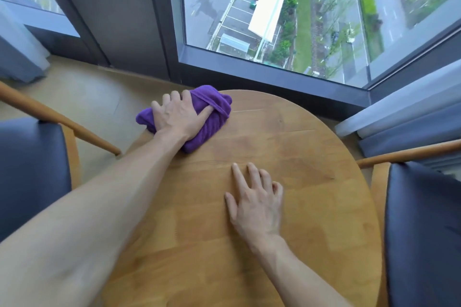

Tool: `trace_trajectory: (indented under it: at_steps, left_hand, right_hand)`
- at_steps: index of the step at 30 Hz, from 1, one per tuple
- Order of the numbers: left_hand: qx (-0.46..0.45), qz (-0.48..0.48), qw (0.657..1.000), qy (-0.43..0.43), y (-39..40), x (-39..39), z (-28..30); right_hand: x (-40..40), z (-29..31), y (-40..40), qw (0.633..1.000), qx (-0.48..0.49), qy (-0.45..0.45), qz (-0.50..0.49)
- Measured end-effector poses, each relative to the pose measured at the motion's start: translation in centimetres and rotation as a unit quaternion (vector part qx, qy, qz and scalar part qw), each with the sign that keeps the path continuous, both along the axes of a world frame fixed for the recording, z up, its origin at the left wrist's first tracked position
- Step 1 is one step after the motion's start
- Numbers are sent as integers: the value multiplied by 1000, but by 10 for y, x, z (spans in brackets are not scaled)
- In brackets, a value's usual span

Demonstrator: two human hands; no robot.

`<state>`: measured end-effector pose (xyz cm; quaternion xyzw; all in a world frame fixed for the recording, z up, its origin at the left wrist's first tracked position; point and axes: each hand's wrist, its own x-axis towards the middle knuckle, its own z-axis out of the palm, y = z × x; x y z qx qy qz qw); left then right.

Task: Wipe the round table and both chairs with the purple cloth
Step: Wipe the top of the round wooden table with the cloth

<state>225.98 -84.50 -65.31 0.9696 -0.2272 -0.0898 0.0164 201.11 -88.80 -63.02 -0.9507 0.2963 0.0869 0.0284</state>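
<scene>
A bunched purple cloth [212, 119] lies on the far left part of the round wooden table [311, 182], near its edge. My left hand [178, 114] sits on top of the cloth, fingers curled over its far side and thumb dug into a fold. My right hand [254, 199] rests palm down on the bare tabletop in the middle, fingers spread, holding nothing. One chair with a dark blue cushion and wooden frame [32, 169] stands at the left, the other chair [424, 232] at the right.
A floor-to-ceiling window [287, 20] with a dark frame runs right behind the table. Grey curtains hang at the far left [20, 57] and at the right [404, 117]. Light wooden floor [99, 97] shows between the left chair and the table.
</scene>
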Motion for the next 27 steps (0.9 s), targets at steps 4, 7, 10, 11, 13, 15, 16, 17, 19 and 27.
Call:
trace_trajectory:
  at_steps: [4,7,10,11,13,15,16,17,19,27]
  left_hand:
    - [-17,8,1000,-12,46,-2,-2]
    - [-20,50,999,-5,86,-10,-6]
    - [-56,95,994,5,127,-22,-13]
    - [-66,110,992,9,137,-26,-14]
    - [-68,137,988,20,145,-31,-15]
    - [-50,171,983,33,134,-28,-12]
    - [-43,189,980,35,122,-24,-10]
    - [-35,200,979,31,105,-18,-7]
    - [-12,191,981,17,61,-6,-3]
    - [33,-79,996,4,-146,-40,7]
  right_hand:
    - [8,3,-15,1000,14,16,9]
    - [18,4,-30,999,29,23,10]
    - [27,4,-45,998,48,29,16]
    - [28,3,-50,998,52,30,20]
    - [27,3,-57,997,56,32,32]
    - [22,2,-61,997,66,24,44]
    - [20,2,-64,996,72,16,50]
    - [19,3,-67,995,78,6,56]
    - [17,4,-75,994,88,-21,67]
    - [5,18,-121,938,267,-220,-32]
